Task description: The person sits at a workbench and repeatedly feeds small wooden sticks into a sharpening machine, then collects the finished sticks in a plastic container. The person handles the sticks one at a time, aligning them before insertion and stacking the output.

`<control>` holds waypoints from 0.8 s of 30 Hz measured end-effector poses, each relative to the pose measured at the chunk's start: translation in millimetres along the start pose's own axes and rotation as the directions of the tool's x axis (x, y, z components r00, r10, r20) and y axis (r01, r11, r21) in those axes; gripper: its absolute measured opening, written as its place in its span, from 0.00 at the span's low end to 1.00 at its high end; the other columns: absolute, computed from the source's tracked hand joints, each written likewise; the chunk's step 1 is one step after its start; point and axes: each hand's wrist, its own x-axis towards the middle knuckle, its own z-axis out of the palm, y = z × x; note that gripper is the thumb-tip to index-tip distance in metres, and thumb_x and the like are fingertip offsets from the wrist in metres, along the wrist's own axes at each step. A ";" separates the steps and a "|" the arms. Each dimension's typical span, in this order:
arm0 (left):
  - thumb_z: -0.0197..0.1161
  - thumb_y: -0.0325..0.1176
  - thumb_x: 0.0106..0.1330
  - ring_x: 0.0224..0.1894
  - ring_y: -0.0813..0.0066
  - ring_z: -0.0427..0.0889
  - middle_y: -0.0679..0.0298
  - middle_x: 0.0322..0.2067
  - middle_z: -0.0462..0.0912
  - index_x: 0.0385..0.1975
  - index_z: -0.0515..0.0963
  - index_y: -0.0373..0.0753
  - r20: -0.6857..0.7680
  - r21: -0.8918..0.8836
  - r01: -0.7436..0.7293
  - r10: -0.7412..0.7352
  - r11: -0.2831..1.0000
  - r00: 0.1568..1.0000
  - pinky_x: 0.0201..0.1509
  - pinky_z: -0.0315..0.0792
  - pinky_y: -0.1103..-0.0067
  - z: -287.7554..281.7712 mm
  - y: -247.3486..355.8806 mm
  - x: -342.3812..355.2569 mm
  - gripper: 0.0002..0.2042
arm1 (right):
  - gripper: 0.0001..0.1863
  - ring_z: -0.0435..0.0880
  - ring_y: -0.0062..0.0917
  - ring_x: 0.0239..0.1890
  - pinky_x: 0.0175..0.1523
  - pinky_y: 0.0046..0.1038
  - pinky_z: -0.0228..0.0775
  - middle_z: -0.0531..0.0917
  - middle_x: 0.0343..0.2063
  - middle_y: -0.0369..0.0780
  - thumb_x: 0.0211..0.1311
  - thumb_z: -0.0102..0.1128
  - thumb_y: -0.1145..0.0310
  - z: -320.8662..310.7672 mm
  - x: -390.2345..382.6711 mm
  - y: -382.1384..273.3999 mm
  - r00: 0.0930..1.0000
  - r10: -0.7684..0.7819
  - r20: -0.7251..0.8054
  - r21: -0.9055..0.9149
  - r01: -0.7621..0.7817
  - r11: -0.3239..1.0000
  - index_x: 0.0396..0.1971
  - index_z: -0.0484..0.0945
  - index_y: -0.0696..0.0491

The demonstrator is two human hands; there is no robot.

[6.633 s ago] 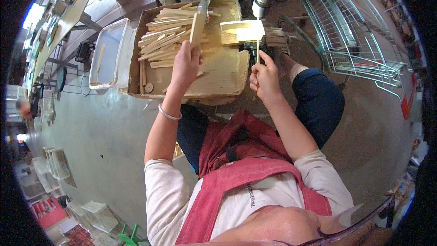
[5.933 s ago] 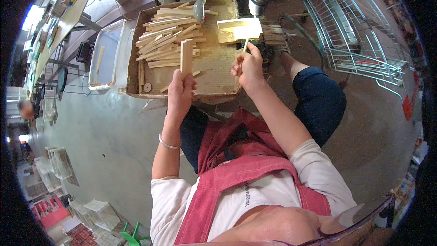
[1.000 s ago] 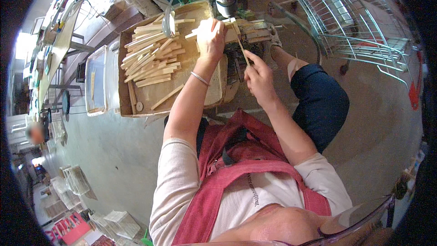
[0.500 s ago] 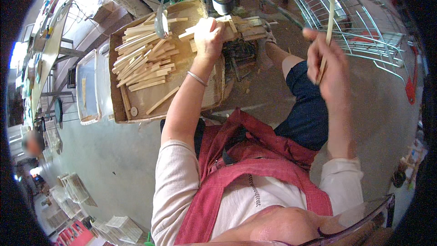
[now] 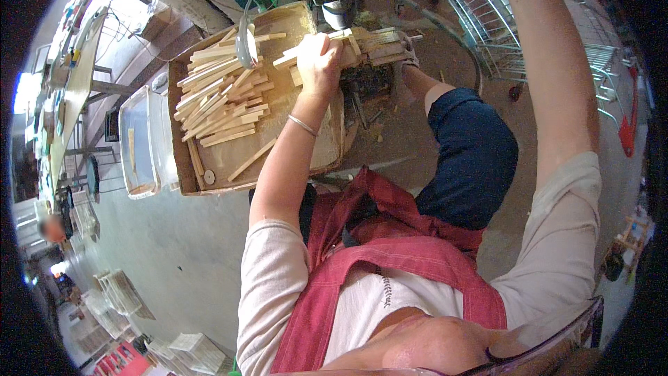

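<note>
My left hand [image 5: 320, 63] is closed around a pale wooden piece [image 5: 286, 61] at the near side of a small machine; the fist hides much of it. To the right of that hand lies a wooden fixture [image 5: 383, 47] with strips on it, under a dark machine head with a metal cylinder [image 5: 339, 14]. My right arm [image 5: 557, 63] stretches up to the top right, and its hand is beyond the picture's upper edge. Left of my left hand, a shallow box [image 5: 278, 143] holds a heap of wooden strips [image 5: 223, 94].
A wire cart [image 5: 473, 7] stands at the upper right. A grey hose or lamp arm [image 5: 245, 38] hangs over the box. Beside the box is a pale plastic bin [image 5: 139, 143]. Bundled stacks [image 5: 188, 348] sit on the floor at lower left, and a long workbench [image 5: 76, 76] runs along the left.
My right hand, which held a thin wooden strip near the cart, has moved up and out of the picture. My left hand stays at the fixture.
</note>
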 end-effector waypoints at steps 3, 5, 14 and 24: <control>0.64 0.27 0.49 0.30 0.57 0.74 0.61 0.25 0.69 0.25 0.75 0.42 -0.009 0.002 0.005 -0.005 1.000 1.000 0.33 0.68 0.65 -2.4 0.3 -0.1 0.05 | 0.10 0.74 0.22 0.18 0.18 0.24 0.59 0.79 0.23 0.37 0.70 0.58 0.63 19.0 -21.1 -14.2 0.971 0.078 -0.224 -0.093 -0.101 0.990 0.31 0.78 0.52; 0.64 0.27 0.48 0.30 0.57 0.74 0.61 0.25 0.69 0.25 0.75 0.41 -0.011 0.001 0.009 -0.009 1.000 1.000 0.33 0.68 0.65 -2.4 1.5 0.6 0.06 | 0.10 0.69 0.21 0.13 0.15 0.25 0.53 0.76 0.19 0.35 0.70 0.57 0.63 23.5 -36.3 -25.1 0.982 0.066 -0.178 -0.187 -0.100 0.977 0.29 0.77 0.51; 0.63 0.26 0.47 0.31 0.56 0.74 0.60 0.25 0.69 0.23 0.72 0.41 -0.034 -0.008 0.002 -0.002 1.000 0.999 0.34 0.69 0.65 3.8 3.9 3.8 0.06 | 0.14 0.58 0.18 0.09 0.14 0.25 0.47 0.67 0.13 0.32 0.76 0.48 0.64 -28.8 -28.9 -20.7 0.978 0.199 0.068 -0.002 -0.199 0.980 0.29 0.76 0.52; 0.62 0.25 0.47 0.31 0.57 0.74 0.60 0.25 0.69 0.22 0.71 0.41 -0.030 0.017 0.003 -0.003 1.000 1.000 0.34 0.69 0.65 3.8 1.3 1.3 0.07 | 0.14 0.60 0.18 0.11 0.15 0.25 0.50 0.75 0.16 0.35 0.78 0.42 0.66 31.0 -93.5 -46.2 0.972 0.053 -0.230 -0.206 -0.102 0.973 0.38 0.77 0.56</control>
